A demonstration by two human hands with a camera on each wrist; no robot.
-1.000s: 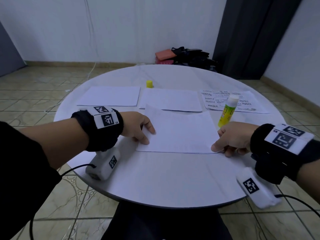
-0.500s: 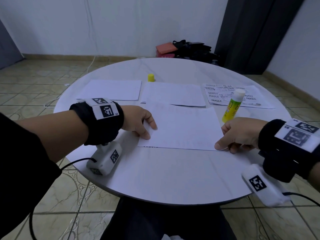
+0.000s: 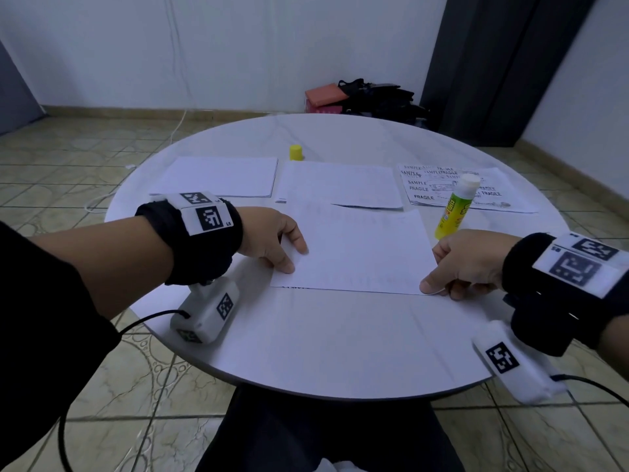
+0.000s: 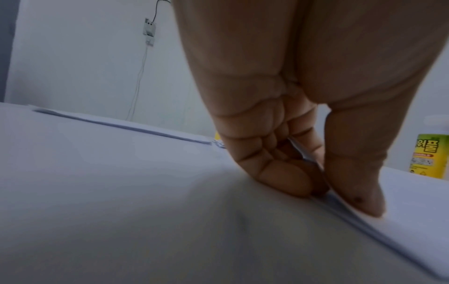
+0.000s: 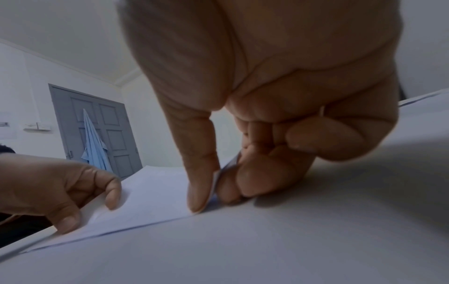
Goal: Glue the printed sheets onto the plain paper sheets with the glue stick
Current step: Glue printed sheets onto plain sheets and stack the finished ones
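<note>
A white sheet (image 3: 354,250) lies blank side up in the middle of the round table (image 3: 323,342). A sliver of print peeks out under its near left edge. My left hand (image 3: 289,257) pinches the sheet's near left corner, thumb on top and fingers curled beneath (image 4: 340,196). My right hand (image 3: 439,284) pinches the near right corner between thumb and fingers (image 5: 213,199). The uncapped green-and-yellow glue stick (image 3: 456,209) stands upright just beyond my right hand. Behind it lie printed sheets (image 3: 503,199) marked SAMPLE and FRAGILE. Plain sheets (image 3: 218,177) lie at the back left.
Another white pile (image 3: 340,183) lies at the back centre, its near edge under the held sheet. The yellow glue cap (image 3: 296,153) stands behind it. Bags and a red box (image 3: 367,97) sit on the floor by the wall. The table's near edge is close to my lap.
The sheet has settled flatter on the table. Both hands keep their pinch on its near corners and have barely shifted. The head view has tilted slightly.
</note>
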